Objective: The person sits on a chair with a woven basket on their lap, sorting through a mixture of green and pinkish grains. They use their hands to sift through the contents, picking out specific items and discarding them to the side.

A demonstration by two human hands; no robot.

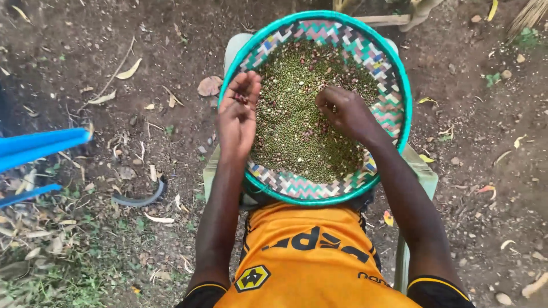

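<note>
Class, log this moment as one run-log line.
left hand: palm up, cupping dark bits at tray rim | right hand: fingers down in green grains | tray: on lap

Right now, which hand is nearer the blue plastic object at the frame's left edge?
Left. The left hand sits palm-up over the woven tray's left rim, holding a few dark seeds, on the side toward the blue plastic object. The right hand picks in the green grains mid-tray, farther off.

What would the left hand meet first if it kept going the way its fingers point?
Probably the woven tray's teal rim. The left hand, cupped palm-up with a few dark beans, points up the picture along the tray's left edge; beyond lies bare soil. Depth is unclear.
</note>
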